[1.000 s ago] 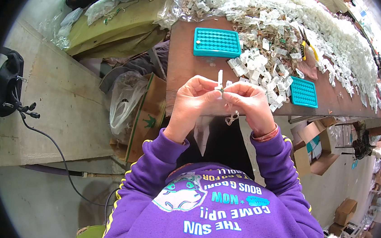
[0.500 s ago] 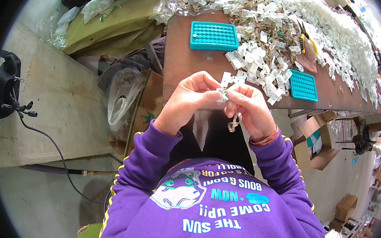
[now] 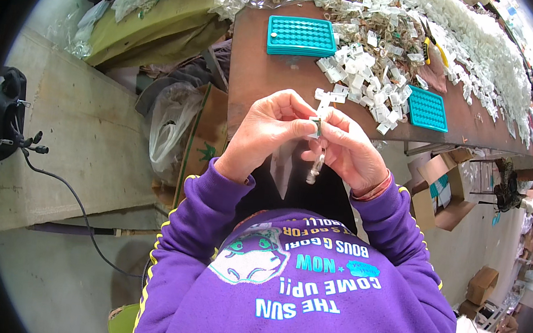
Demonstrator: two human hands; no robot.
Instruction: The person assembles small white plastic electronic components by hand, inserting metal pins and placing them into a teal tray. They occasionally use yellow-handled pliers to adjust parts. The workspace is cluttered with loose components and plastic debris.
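Wears a purple sweatshirt (image 3: 330, 302) across the lower middle of the frame. Faces a brown table (image 3: 258, 80) stretching from upper center to upper right. Has a concrete slab (image 3: 84, 144) along the left side. Fronts a heap of clear pieces (image 3: 472, 58) sweeping over the upper right, with an olive cloth (image 3: 157, 33) at upper left and an open carton (image 3: 432, 173) at right. Holds the left hand (image 3: 266, 131) and right hand (image 3: 351, 150) close together at the center, below a pile of white tabs (image 3: 362, 89). Has stacked teal trays (image 3: 301, 37) at upper center, another teal tray (image 3: 428, 109) right of the pile, and yellow-handled pliers (image 3: 427, 52) farther up. Shows a white strip (image 3: 331, 98) jutting above the fingertips and a clear loop (image 3: 316, 167) hanging beneath the right hand. Clamps left thumb and forefinger on a white-and-green piece (image 3: 315, 127) at mid-frame. Presses right thumb and forefinger together just beside it; impossible to tell whether clamped on the same piece.
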